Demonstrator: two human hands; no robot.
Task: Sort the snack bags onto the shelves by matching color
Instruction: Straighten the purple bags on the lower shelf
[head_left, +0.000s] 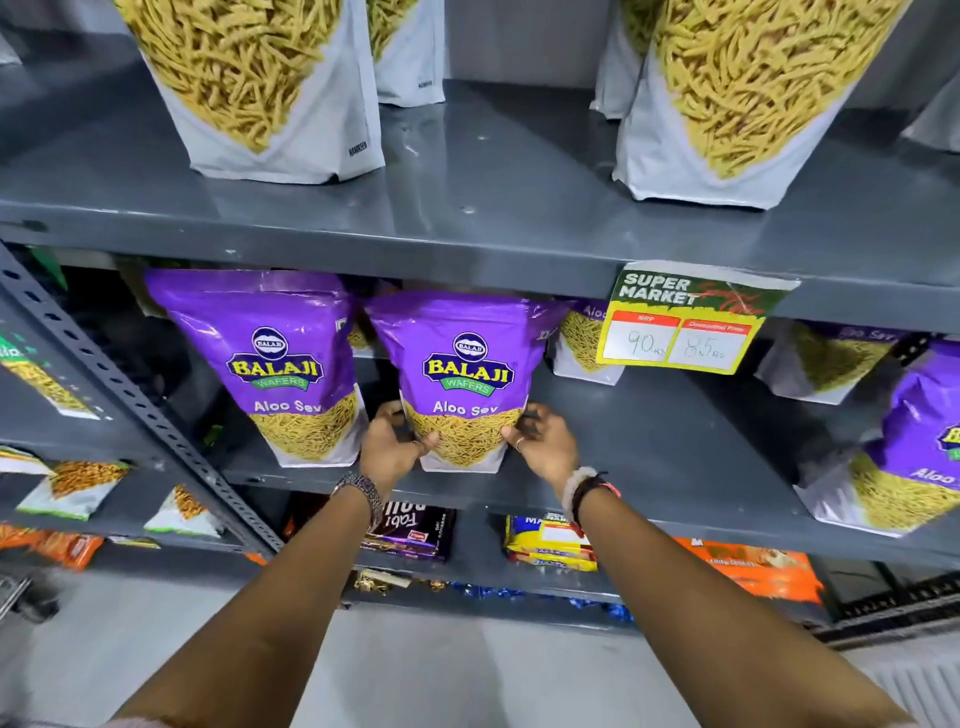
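I am reading "BALAJI WAFERS Aloo Sev" on the centre purple bag and on its twin purple bag at nine o'clock. At two o'clock, the shelf-edge price tag is showing "SUPER MARKET", "MRP 90", "85". The upper grey bag is showing "NAMKEEN".

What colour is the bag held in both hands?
Purple bag, white at its base; head view.

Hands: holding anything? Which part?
Both hands, left and right, grip the middle purple bag by its lower side edges, upright on the shelf.
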